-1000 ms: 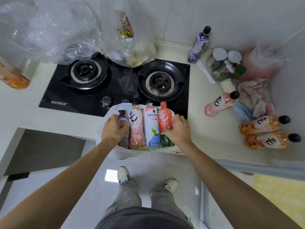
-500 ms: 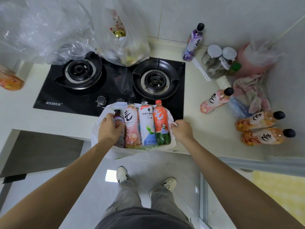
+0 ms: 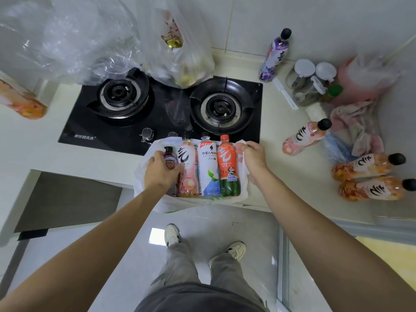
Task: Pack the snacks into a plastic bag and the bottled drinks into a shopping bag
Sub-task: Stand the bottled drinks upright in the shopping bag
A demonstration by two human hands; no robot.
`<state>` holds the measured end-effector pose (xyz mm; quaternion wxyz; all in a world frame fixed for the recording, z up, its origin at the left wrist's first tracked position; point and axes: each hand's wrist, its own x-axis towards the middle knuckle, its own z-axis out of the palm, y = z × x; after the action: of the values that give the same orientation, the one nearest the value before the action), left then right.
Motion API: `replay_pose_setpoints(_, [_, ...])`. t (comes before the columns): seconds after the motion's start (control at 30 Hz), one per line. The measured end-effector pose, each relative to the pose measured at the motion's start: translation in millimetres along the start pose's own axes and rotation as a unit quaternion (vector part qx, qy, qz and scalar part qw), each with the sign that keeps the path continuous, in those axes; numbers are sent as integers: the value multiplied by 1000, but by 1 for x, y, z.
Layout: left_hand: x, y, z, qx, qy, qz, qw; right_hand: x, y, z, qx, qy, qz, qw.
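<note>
Left hand (image 3: 158,171), fingers (image 3: 174,169) curled round a small dark purple bottle (image 3: 170,159) at the left end of the row. Right hand (image 3: 254,156), fingers (image 3: 242,146) pinching the white rim of the shopping bag (image 3: 244,188) at its far right corner. Between the two hands, inside the open white bag at the near edge of the counter (image 3: 265,174): a pink bottle (image 3: 188,170) just right of the purple one, then a white and blue bottle (image 3: 208,167), then a red and green bottle (image 3: 228,167) with an orange cap, touching side by side, caps pointing away.

Beyond the fingers, a black gas stove (image 3: 162,113) with two burners and two knobs just past the bag's far rim. Farther back, crumpled clear plastic (image 3: 67,37) over the left burner and a clear plastic bag (image 3: 180,59) holding snacks between the burners. Far left, part of an orange bottle (image 3: 22,102) at the frame edge.

Right of the right hand, apart from it, a pink bottle with a black cap (image 3: 306,137) lying tilted; farther right, two orange bottles (image 3: 369,166) lying side by side. Behind those, a purple bottle (image 3: 273,56) upright by the wall, two jars (image 3: 308,82) with white lids, a pink bag (image 3: 364,79) and a crumpled cloth (image 3: 358,124).

Both forearms bare, stretched forward and converging on the bag, backs of the hands up. Below, grey trousers and white shoes (image 3: 172,236) on a pale floor.
</note>
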<state>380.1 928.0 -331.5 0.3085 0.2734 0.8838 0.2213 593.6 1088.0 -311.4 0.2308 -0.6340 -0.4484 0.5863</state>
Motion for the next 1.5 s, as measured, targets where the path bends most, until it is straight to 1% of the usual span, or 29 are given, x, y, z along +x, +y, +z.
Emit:
replay_pose_setpoints(0.23, [3, 0, 1, 16, -5, 1, 1000, -20, -17, -3, 63, -26, -17, 998])
replay_pose_setpoints(0.3, [2, 1, 1, 13, -6, 0, 1000, -23, -21, -8, 103, -31, -22, 994])
replay_pose_setpoints(0.4, [0, 3, 0, 15, -5, 2, 1000, -18, -27, -11, 209, -23, -33, 977])
replay_pose_setpoints(0.43, [0, 3, 0, 15, -5, 2, 1000, -14, -27, -11, 211, -11, -42, 976])
replay_pose_setpoints(0.5, [0, 4, -1, 16, -8, 3, 1000, -7, -25, -9, 161, 0, -48, 986])
replay_pose_setpoints(0.53, [0, 3, -2, 17, -9, 5, 1000, -6, -23, -7, 129, -9, -42, 991])
replay_pose_setpoints(0.6, [0, 3, -3, 12, -9, 11, 1000, -7, -17, 2, 57, -52, -48, 996])
replay_pose_setpoints(0.67, [-1, 2, -5, 7, -11, 19, 1000, -9, -8, 16, -36, -95, -89, 991])
replay_pose_setpoints(0.77, [-1, -2, -9, 22, -12, 32, 999, -19, 2, 43, -185, -105, -168, 963])
replay_pose_setpoints(0.9, [2, -13, -17, 51, -10, 50, 997, -30, 12, 71, -341, -102, -207, 911])
replay_pose_setpoints(0.97, [5, -17, -21, 67, -7, 60, 996, -36, 15, 83, -402, -76, -221, 885])
replay_pose_setpoints(1.03, [7, -19, -25, 86, -10, 69, 994, -43, 17, 97, -458, -32, -227, 859])
replay_pose_setpoints(1.1, [8, -21, -28, 104, -18, 71, 992, -51, 20, 112, -487, 12, -228, 843])
replay_pose_setpoints(1.2, [7, -23, -29, 130, -35, 79, 988, -60, 27, 132, -498, 51, -219, 837])
replay_pose_setpoints(1.33, [6, -26, -32, 167, -67, 68, 981, -63, 37, 147, -510, 75, -214, 829])
replay_pose_setpoints(1.43, [12, -31, -33, 161, -62, 75, 982, -61, 41, 153, -525, 71, -205, 823])
replay_pose_setpoints(1.5, [16, -32, -35, 151, -62, 56, 985, -60, 42, 155, -530, 63, -197, 822])
